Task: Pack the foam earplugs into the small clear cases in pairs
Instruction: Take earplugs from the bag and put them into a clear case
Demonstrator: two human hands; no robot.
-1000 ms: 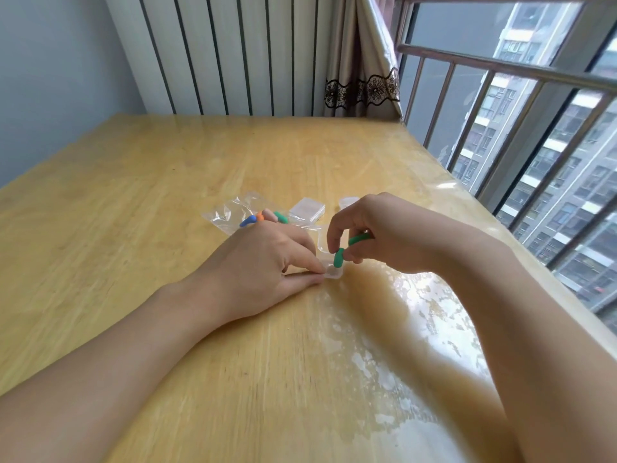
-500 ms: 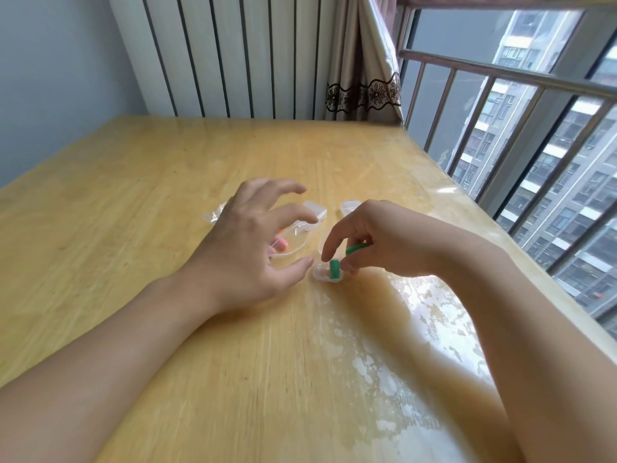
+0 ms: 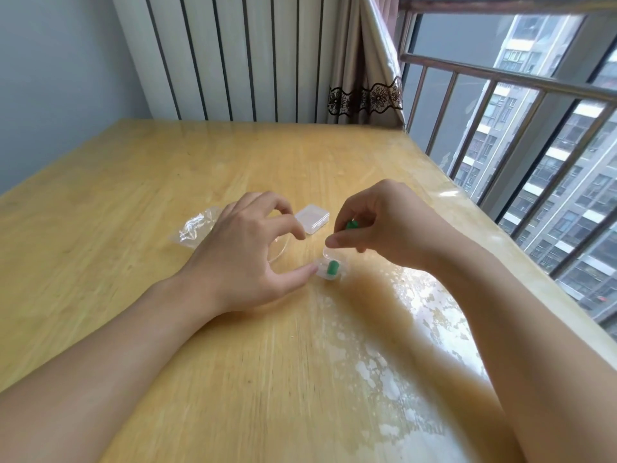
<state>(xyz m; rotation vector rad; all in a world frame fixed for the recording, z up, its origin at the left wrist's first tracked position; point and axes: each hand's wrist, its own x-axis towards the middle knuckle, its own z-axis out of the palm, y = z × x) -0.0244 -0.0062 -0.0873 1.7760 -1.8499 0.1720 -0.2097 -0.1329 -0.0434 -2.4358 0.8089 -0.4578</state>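
Right hand (image 3: 384, 225) pinches a green earplug (image 3: 351, 224) at 12 o'clock of the open clear case (image 3: 329, 267) already holding one plug (image 3: 331, 268), left hand (image 3: 247, 255) loosely spread, thumb apparently steadying the case; foam light, squashy: pinch mid-body.

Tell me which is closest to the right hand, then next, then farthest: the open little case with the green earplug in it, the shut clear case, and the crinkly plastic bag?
From the right hand in the head view:
1. Open case with the green earplug, just below its fingertips.
2. Shut clear case, to the left and a bit farther back.
3. Plastic bag, far left, beyond the left hand.
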